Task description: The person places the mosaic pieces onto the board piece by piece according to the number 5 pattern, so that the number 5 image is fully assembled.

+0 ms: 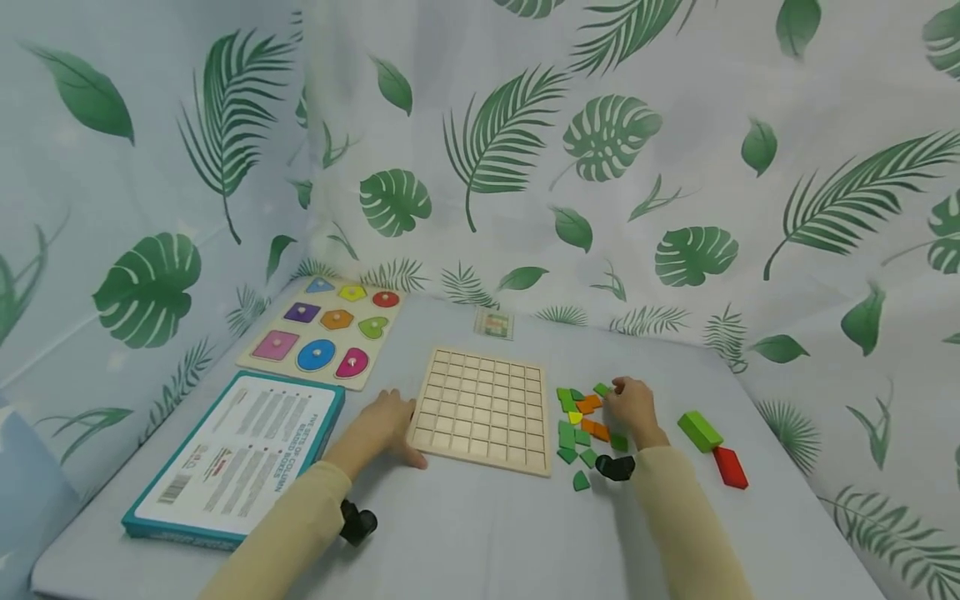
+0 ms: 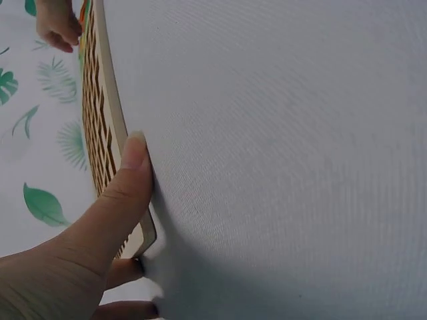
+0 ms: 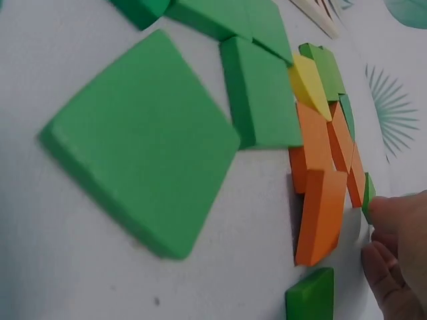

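Observation:
A pale wooden grid board [image 1: 482, 408] lies on the table, its squares bare. My left hand [image 1: 384, 423] grips it by the near left corner. In the left wrist view the thumb [image 2: 133, 160] lies along the near edge, with other fingers round the corner. To the board's right, my right hand [image 1: 633, 408] has its fingertips on a small green block [image 3: 368, 193] at the far end of a loose group. Green blocks [image 3: 143, 147], orange blocks [image 3: 322, 217] and a yellow block [image 3: 308, 83] lie close by, some side by side.
A light green block [image 1: 700, 431] and a red block [image 1: 730, 467] lie farther right. On the left are a teal-edged box [image 1: 240, 454] and a shape puzzle board [image 1: 330, 321]. Behind the grid board sits a small patterned card [image 1: 495, 323]. Leaf-print cloth [image 1: 517, 192] hangs at the back.

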`<state>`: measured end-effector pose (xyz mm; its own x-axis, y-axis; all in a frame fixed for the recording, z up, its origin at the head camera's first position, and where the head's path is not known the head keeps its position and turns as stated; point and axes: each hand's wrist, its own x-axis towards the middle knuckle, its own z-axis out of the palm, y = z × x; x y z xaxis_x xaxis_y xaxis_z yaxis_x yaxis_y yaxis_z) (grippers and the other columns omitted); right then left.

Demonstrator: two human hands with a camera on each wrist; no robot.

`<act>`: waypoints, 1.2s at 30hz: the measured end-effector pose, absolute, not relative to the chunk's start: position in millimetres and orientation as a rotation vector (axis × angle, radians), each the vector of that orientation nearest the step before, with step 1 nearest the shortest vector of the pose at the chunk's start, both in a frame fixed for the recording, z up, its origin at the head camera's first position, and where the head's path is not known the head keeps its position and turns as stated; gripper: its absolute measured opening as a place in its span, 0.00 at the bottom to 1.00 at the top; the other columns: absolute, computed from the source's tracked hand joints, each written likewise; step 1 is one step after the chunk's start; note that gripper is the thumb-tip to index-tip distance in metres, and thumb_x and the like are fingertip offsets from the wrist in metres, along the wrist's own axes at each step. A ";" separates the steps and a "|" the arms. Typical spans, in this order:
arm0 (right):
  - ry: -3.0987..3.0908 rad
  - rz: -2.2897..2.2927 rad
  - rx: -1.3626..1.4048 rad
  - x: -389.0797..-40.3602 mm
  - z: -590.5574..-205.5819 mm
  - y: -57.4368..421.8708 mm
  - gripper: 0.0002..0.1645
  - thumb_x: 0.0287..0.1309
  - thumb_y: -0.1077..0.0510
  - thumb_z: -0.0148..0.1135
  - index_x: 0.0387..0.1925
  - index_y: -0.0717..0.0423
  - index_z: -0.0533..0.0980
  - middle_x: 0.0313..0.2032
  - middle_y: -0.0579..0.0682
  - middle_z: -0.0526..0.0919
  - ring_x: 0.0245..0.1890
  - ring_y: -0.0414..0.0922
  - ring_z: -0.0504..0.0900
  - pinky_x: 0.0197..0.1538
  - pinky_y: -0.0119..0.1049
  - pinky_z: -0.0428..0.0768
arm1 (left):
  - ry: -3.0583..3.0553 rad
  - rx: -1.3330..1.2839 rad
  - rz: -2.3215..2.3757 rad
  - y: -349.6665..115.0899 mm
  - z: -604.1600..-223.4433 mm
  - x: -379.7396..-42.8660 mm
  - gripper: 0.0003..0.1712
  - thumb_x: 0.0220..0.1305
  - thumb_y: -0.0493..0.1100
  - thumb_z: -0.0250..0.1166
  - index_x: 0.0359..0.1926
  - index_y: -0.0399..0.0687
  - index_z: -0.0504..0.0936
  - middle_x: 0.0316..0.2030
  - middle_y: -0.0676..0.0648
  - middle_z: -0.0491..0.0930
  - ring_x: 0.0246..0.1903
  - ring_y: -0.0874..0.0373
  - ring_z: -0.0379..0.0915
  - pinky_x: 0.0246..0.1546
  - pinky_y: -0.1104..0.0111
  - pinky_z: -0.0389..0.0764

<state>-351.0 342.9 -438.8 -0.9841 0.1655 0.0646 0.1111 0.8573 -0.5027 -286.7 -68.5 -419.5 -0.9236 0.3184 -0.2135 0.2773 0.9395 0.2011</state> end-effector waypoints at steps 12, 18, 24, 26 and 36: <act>-2.903 0.653 -0.236 -327.2 -441.0 366.1 0.17 0.60 0.63 0.57 0.45 0.76 0.75 0.41 0.69 0.75 0.46 0.62 0.71 0.51 0.54 0.70 | 2.875 0.492 0.281 -40.4 -420.1 -278.9 0.52 0.34 0.63 0.78 0.58 0.38 0.74 0.54 0.30 0.71 0.57 0.36 0.64 0.55 0.50 0.69; -2.910 0.747 -0.299 -320.6 -430.8 377.0 0.17 0.63 0.64 0.53 0.49 0.74 0.72 0.45 0.69 0.74 0.47 0.61 0.71 0.51 0.53 0.72 | 2.878 0.483 0.287 -29.4 -417.9 -279.3 0.50 0.34 0.62 0.79 0.57 0.39 0.75 0.52 0.30 0.71 0.55 0.38 0.65 0.53 0.50 0.71; -2.923 0.779 -0.311 -320.8 -420.8 380.0 0.16 0.64 0.64 0.52 0.50 0.72 0.72 0.47 0.67 0.76 0.48 0.60 0.74 0.52 0.52 0.73 | 2.867 0.452 0.307 -26.0 -413.7 -281.8 0.49 0.34 0.60 0.79 0.55 0.38 0.76 0.52 0.29 0.71 0.54 0.37 0.66 0.53 0.49 0.71; -2.926 0.767 -0.301 -322.9 -421.0 376.4 0.16 0.63 0.64 0.52 0.49 0.71 0.73 0.47 0.67 0.76 0.48 0.59 0.74 0.52 0.52 0.73 | 2.870 0.454 0.296 -29.8 -413.9 -281.1 0.49 0.34 0.60 0.79 0.55 0.37 0.75 0.51 0.29 0.71 0.54 0.36 0.66 0.52 0.49 0.71; -2.883 0.790 -0.264 -327.7 -438.6 354.7 0.14 0.62 0.65 0.55 0.48 0.69 0.75 0.46 0.63 0.77 0.48 0.56 0.75 0.52 0.49 0.73 | 2.859 0.481 0.252 -51.4 -414.5 -271.9 0.52 0.36 0.62 0.78 0.56 0.31 0.73 0.46 0.28 0.72 0.50 0.36 0.67 0.49 0.47 0.72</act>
<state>-327.7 354.7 -438.6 -0.9747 0.2054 0.0886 0.1315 0.8465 -0.5159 -271.9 -51.4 -414.5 -0.9195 0.3400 -0.1971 0.3003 0.9314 0.2055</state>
